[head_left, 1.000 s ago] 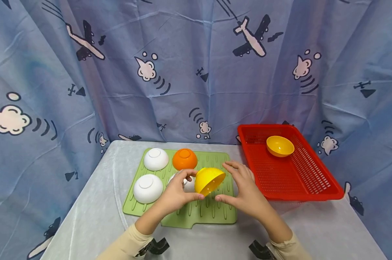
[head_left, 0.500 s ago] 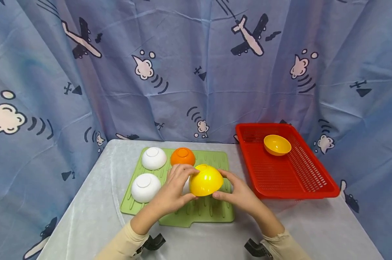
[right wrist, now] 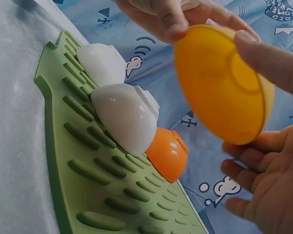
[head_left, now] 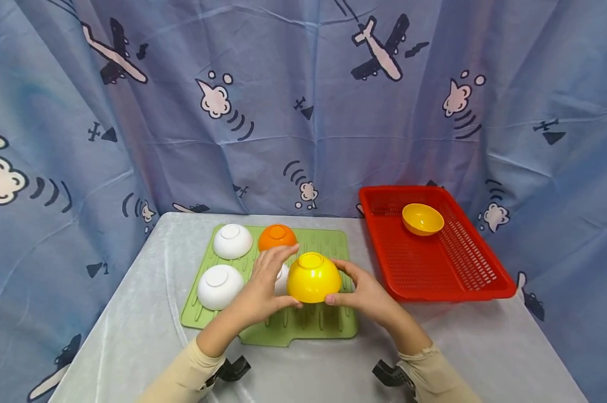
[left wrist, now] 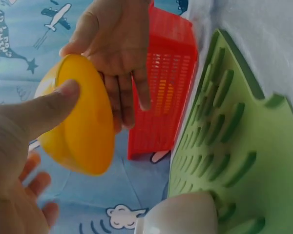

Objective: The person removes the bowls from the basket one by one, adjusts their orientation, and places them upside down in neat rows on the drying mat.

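Note:
A yellow bowl (head_left: 314, 279) is held in the air above the green mat, its foot ring up in the head view. My right hand (head_left: 366, 295) grips its right side, with the thumb near the front rim and fingers behind. My left hand (head_left: 263, 291) is spread at the opposite side; its forefinger stands clear of the bowl and its thumb is right at the rim. In the left wrist view the left thumb (left wrist: 63, 95) overlaps the yellow bowl (left wrist: 90, 122), while other left fingertips are apart from it. A white bowl (head_left: 281, 280) behind is partly hidden by the left hand.
On the green drying mat (head_left: 323, 324) several bowls sit upside down, among them two white bowls (head_left: 233, 242) at left and an orange bowl (head_left: 277, 237). A red basket (head_left: 439, 295) at right contains another yellow bowl (head_left: 423, 220). A patterned curtain (head_left: 263, 112) hangs behind.
The right hand has closed in and taken hold of the yellow bowl, which has turned from tilted to foot up. The left hand's fingers have loosened and lifted off it. The view has shifted slightly.

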`<state>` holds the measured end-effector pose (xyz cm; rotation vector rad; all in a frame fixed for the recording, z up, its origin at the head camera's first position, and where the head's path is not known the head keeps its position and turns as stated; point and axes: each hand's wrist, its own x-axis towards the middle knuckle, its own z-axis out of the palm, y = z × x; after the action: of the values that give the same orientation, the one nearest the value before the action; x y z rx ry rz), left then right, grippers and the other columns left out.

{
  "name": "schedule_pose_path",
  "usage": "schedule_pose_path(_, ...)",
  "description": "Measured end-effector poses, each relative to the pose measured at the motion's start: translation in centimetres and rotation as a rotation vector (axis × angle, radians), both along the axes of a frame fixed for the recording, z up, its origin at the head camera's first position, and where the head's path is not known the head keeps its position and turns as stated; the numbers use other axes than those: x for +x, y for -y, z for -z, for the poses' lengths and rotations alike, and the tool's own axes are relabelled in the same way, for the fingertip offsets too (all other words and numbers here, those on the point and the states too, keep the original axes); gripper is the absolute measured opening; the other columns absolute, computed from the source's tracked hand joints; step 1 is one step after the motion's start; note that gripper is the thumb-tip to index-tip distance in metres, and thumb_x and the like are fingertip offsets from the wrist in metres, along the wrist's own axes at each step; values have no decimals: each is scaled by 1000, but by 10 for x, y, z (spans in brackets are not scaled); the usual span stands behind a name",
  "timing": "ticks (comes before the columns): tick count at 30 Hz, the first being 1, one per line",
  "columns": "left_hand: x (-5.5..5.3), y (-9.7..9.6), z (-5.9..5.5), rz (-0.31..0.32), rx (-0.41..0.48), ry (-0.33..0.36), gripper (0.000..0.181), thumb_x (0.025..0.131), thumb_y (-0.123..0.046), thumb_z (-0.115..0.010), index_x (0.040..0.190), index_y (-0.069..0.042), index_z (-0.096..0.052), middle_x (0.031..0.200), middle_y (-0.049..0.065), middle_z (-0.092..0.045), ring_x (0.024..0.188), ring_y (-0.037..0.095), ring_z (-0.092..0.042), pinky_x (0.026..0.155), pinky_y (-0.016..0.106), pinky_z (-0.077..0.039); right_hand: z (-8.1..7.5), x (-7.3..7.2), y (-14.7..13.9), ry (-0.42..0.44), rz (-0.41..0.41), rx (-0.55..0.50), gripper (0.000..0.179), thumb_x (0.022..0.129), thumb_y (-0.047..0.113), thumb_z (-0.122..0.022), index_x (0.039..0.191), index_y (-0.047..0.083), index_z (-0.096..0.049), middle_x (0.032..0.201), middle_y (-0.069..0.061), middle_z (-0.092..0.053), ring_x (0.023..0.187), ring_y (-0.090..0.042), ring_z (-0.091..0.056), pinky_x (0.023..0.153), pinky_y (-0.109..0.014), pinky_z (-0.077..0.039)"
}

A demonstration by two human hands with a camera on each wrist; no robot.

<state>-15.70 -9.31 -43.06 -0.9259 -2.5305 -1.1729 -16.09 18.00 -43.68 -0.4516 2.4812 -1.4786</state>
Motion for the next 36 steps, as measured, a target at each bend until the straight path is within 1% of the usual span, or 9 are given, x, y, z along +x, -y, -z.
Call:
schedule_pose_path(3,0,1,-1,-64,79,203,117,65,-31,-98,160,-27,-31,153,5,-41,140,27,-39,113,60,-36,1,0,1,-11,3,-85,88,80,39,-87,153,13,-46,155,-9,-48,150,-36,-33,118,-70,-17)
schedule_pose_path(6,-3,2,-2,-63,137,384,112,67,-32,-98,159,-21,-34,148,6,-48,135,27,-46,108,58,-42,1,2,1,-32,9,-166,87,80,34,-89,153,16,-46,157,-7,-46,151,-34,-30,119,-71,-13)
schedule_pose_path(10,-13,8,-5,-6,141,511,100,71,-29,-96,154,-15,-43,140,3,-56,129,24,-50,106,55,-42,4,0,6,-51,28,-234,88,78,29,-90,153,16,-45,158,-7,-44,152,-33,-28,119,-71,-11)
schedule_pose_path(15,-28,13,-17,34,91,536,88,73,-23,-95,148,-16,-51,138,2,-59,129,25,-52,107,57,-42,8,-4,10,-67,38,-282,90,79,24,-90,154,12,-43,159,-10,-42,153,-34,-26,120,-69,-8)
schedule_pose_path(18,-39,12,-28,45,32,519,88,72,-21,-95,148,-14,-51,140,4,-58,129,27,-54,107,56,-45,9,-10,9,-89,63,-227,91,77,24,-91,154,13,-44,159,-12,-40,152,-36,-25,119,-71,-10)
schedule_pose_path(22,-60,9,-43,52,-89,424,89,70,-24,-96,148,-15,-53,144,3,-54,130,27,-52,108,51,-45,7,-23,10,-137,117,-124,91,76,25,-93,154,18,-46,157,-12,-38,150,-37,-28,117,-73,-13)
schedule_pose_path(26,-87,5,-53,66,-195,335,89,70,-24,-97,147,-15,-54,146,4,-55,130,29,-49,109,51,-42,7,-37,13,-145,173,-90,93,76,29,-92,155,18,-44,160,-12,-36,150,-36,-28,118,-71,-15)
schedule_pose_path(31,-124,-4,-56,70,-275,343,84,73,-20,-95,147,-15,-55,146,4,-57,128,30,-49,104,48,-44,9,-59,17,-141,255,-91,95,78,29,-92,157,12,-41,160,-14,-39,151,-35,-29,121,-66,-14)
schedule_pose_path(36,-156,-17,-46,36,-355,380,82,75,-19,-93,147,-19,-55,145,4,-57,130,27,-46,104,47,-45,20,-83,15,-111,323,-102,94,81,28,-89,157,10,-39,159,-15,-40,151,-34,-29,123,-63,-13)
